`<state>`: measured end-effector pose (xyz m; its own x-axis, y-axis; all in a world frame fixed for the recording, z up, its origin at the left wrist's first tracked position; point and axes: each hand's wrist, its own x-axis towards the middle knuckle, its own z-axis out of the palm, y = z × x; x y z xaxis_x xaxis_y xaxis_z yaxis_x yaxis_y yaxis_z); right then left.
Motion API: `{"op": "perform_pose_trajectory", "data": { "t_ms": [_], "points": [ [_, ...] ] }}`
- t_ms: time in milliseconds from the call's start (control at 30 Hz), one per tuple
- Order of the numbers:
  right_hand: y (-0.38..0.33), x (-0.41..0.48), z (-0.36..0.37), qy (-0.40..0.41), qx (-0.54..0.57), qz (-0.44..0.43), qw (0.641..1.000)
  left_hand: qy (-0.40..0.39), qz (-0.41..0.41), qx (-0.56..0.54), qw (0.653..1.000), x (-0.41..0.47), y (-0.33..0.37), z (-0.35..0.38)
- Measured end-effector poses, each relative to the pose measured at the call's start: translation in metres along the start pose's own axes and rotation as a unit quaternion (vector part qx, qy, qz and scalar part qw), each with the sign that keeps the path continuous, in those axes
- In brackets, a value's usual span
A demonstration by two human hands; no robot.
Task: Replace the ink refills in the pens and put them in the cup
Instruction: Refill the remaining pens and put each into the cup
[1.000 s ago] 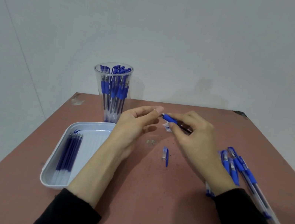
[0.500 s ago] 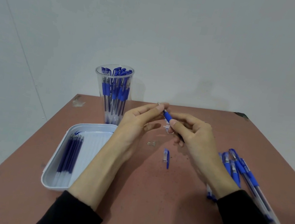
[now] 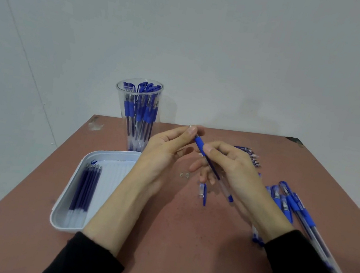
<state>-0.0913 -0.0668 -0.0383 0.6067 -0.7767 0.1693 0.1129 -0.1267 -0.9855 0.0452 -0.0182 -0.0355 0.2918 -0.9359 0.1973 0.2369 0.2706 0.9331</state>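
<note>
The left hand point(image 3: 167, 151) pinches the tip end of a pen point(image 3: 200, 145) between thumb and forefinger; the other fingers are loosely curled and hold nothing else. The right hand point(image 3: 235, 169) grips the same pen at the blue grip section, fingers curled round the barrel. The pen is held clear of the desk point(image 3: 178, 255), slanting from the left fingertips down toward the right palm. Whether the tip section is being screwed on or off cannot be told.

Directly below the hands, a blue cap point(image 3: 203, 192) lies on the desk, with a small clear fragment point(image 3: 184, 174) just beside it.

Status, as a judgement:
- Done: the cup point(image 3: 135, 114), at the far left of the desk, stands upright and holds many blue pens.
- In hand: one pen, uncapped, being worked at the tip.
- Left: a group of loose pens point(image 3: 289, 202) lies on the desk to the right. A white tray point(image 3: 61, 212) on the left holds a few blue refills point(image 3: 86, 187), side by side.

A row of thin sticks point(image 3: 251, 156) lies beyond the right hand; these are probably removed refills.

The task appears well advanced but unfinished.
</note>
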Motion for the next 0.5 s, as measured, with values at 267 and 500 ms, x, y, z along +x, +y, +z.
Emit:
{"op": "perform_pose_trajectory", "data": {
  "t_ms": [267,500],
  "points": [
    [0.0035,-0.0002,-0.0012,0.027,-0.072,-0.015,0.997,0.025,-0.017,-0.007,1.000,0.0012,0.0005,-0.0025],
    [0.0006,-0.0014,-0.0021,-0.002,-0.006,0.030,1.000,0.003,-0.004,0.008,1.000,0.0013,0.0008,-0.0008]
  ]
}}
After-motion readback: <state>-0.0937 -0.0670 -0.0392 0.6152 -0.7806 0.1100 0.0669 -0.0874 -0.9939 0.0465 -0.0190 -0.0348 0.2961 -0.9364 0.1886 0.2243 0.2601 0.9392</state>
